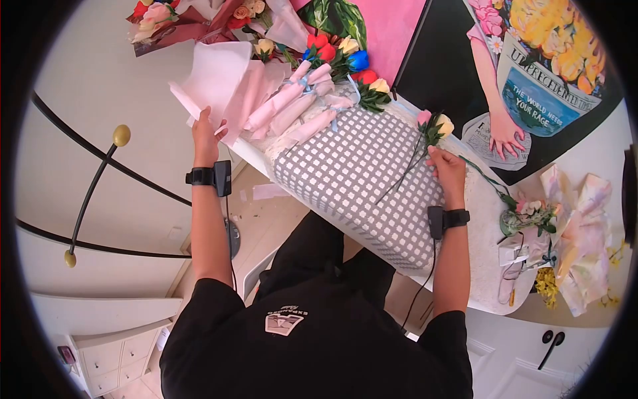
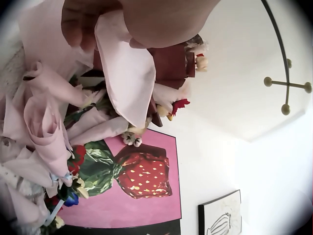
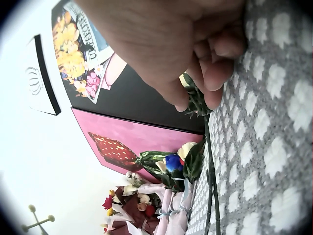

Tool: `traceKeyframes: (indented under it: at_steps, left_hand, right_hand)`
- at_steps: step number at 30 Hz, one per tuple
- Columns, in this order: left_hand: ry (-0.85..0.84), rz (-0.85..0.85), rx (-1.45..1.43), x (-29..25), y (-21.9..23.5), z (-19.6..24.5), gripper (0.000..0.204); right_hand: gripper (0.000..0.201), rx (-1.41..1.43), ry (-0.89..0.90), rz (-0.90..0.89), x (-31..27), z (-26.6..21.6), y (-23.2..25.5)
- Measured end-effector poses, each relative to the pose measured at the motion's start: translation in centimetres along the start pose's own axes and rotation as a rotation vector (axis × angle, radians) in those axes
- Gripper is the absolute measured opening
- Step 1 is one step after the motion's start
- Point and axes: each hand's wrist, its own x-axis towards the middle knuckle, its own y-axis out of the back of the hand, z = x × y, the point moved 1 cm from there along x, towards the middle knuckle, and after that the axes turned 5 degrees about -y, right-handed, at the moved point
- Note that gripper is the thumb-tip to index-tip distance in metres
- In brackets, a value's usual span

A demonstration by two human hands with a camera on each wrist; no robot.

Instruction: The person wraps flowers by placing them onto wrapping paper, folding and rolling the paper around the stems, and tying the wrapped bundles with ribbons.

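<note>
My left hand (image 1: 207, 136) grips the edge of a pale pink wrapping sheet (image 1: 216, 73) at the table's left end; in the left wrist view, the fingers (image 2: 80, 32) curl over the sheet (image 2: 128, 73). At the right, my right hand (image 1: 449, 174) pinches the stems of a pink and a cream rose (image 1: 444, 125) just below the blooms. Seen from the right wrist, thumb and fingers (image 3: 213, 78) close on green leaves, and the dark stems (image 3: 210, 171) trail over the grey and white checked cloth (image 3: 274, 161).
Pink wrapped rolls (image 1: 286, 106) with blue ribbons lie beside my left hand, with red, blue and cream roses (image 1: 359, 61) behind. Wrapped bouquets (image 1: 156, 23) stand at the back left. A glass vase (image 1: 510, 223) and patterned paper (image 1: 581, 233) are at the right; paintings (image 1: 545, 80) lean behind.
</note>
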Motion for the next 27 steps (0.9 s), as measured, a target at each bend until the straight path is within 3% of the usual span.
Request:
traceKeyframes:
  at_steps: [7,9,13,15,19,22,23,25,27]
  left_hand:
    - [0.009,-0.006,0.322,-0.1,0.4,0.0,0.055]
    - [-0.285,-0.064,0.378,1.0,1.4,-1.1,0.064]
    - [-0.317,0.011,0.428,1.0,2.5,-2.0,0.063]
    - [-0.541,0.261,0.771,-0.2,2.6,-2.1,0.054]
    - [-0.691,0.316,0.618,-5.0,1.0,-0.5,0.041]
    - [-0.841,0.213,0.548,-8.4,-0.7,0.4,0.024]
    - [-0.842,0.216,0.546,-9.0,-1.1,0.1,0.024]
    - [-0.787,0.063,0.441,-9.7,-1.8,-0.7,0.021]
    - [-0.813,0.057,0.435,-10.5,-2.8,-1.3,0.017]
  right_hand:
    - [0.031,0.001,0.022,-0.065,-0.4,-0.7,0.0]
    - [0.031,0.02,0.015,-0.064,-0.2,-0.3,0.0]
    - [0.027,0.039,0.006,-0.075,0.0,0.0,-0.1]
    - [0.025,0.042,0.015,-0.072,0.4,0.6,-0.1]
    - [0.02,-0.034,0.027,-0.107,0.4,0.5,-0.1]
    - [0.019,-0.023,0.057,-0.149,0.1,0.4,-0.2]
    - [0.019,-0.024,0.06,-0.15,0.1,0.3,-0.3]
    - [0.02,-0.032,0.058,-0.116,0.0,0.2,-0.4]
    - [0.02,-0.032,0.049,-0.114,0.2,0.4,-0.4]
